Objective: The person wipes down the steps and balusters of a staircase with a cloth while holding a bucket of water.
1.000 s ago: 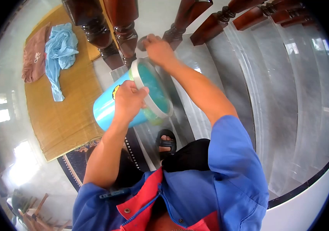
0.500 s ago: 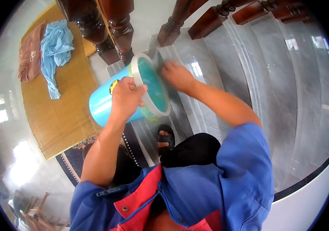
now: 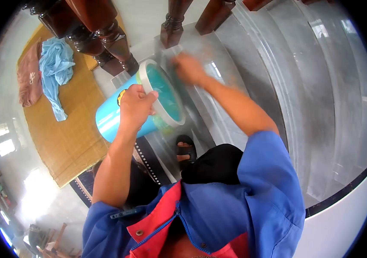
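Note:
A light blue bin (image 3: 110, 116) with a white rim and a clear greenish liner lies tilted on its side, its mouth facing right. My left hand (image 3: 138, 105) is closed on the bin's rim, with the thumb over the edge. To the right of the mouth, just above a grey stair step, is my right hand (image 3: 187, 69). It is smeared by motion, so its fingers and anything in them cannot be made out.
Grey marble stairs (image 3: 260, 77) rise to the right beside dark wooden balusters (image 3: 172, 26). At left, a brown cardboard sheet (image 3: 63, 142) bears a blue cloth (image 3: 56, 64) and a brown cloth (image 3: 29, 81). A sandalled foot (image 3: 185, 148) stands below the bin.
My right hand has moved slightly up and left beside the bin's mouth. The bin and my left hand appear a little further left, and the whole view has shifted.

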Demonstrator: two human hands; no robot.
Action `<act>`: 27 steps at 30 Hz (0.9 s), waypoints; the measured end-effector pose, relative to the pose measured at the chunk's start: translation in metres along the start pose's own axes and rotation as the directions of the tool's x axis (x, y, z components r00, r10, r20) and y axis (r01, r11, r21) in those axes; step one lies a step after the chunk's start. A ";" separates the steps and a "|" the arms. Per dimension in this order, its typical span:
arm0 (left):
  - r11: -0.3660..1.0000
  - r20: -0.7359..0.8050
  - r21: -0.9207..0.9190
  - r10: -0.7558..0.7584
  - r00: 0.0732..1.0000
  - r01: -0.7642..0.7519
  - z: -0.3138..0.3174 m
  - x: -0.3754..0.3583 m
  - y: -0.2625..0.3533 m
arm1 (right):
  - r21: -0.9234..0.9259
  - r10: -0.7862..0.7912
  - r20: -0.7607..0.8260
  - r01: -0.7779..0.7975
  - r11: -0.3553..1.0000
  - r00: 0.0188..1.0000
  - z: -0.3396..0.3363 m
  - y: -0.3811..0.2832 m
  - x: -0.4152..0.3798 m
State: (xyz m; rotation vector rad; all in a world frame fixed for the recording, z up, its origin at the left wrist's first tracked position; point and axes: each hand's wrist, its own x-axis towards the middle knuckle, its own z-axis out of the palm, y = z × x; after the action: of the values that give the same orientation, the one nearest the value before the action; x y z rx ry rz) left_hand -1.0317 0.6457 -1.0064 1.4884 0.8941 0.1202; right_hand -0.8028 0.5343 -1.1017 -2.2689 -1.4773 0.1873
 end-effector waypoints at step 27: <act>1.000 0.042 -0.003 0.002 0.999 -0.002 0.019 -0.009 -0.009 | -0.177 0.251 -0.400 -0.343 0.922 0.881 -0.026 0.091 -0.040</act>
State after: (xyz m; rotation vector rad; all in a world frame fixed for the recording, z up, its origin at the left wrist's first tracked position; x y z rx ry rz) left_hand -1.0304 0.6237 -1.0132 1.4843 0.8585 0.0918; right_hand -0.7349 0.4597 -1.1213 -2.5432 -0.9928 -0.3403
